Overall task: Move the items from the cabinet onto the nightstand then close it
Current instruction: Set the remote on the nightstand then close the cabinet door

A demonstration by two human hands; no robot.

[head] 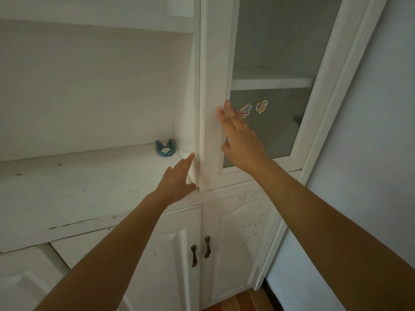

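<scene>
In the head view, a glass door (253, 90) of a white cabinet (350, 70) is being handled by both bare hands. The right hand (241, 140) is being laid flat against the door's left stile, fingers (228, 108) spread and released, nothing held. The left hand (179, 178) is being pressed to the door's lower left edge, its fingertips seemingly curled behind that edge; whether the edge is actually being gripped cannot be told. The door appears shut or very nearly so.

Whether the door is being opened or pushed closed cannot be read from this moment. If opening is meant, the edge is best pulled with the left fingertips while the right palm is being lifted off, so that the two hands are not working against each other. If closing is meant, the left fingers are best drawn clear of the gap first, or they are likely to be pinched.

Behind the frosted glass an inner shelf (271, 83) is showing, and a dark shape (298, 118) at the right, too blurred to identify, may be an item. Two stickers (261, 106) are sitting on the glass. The nightstand is not in view.

To the left, an open shelf (89, 176), scuffed and marked, is serving as a counter; a blue clip (164, 148) is lying near its back right corner, well apart from both hands. Below, two doors with dark handles (207, 246) are standing closed. A pale wall (370, 153) is running along the right, and wooden floor (247, 301) is showing at the bottom. The room is being lit dimly.
</scene>
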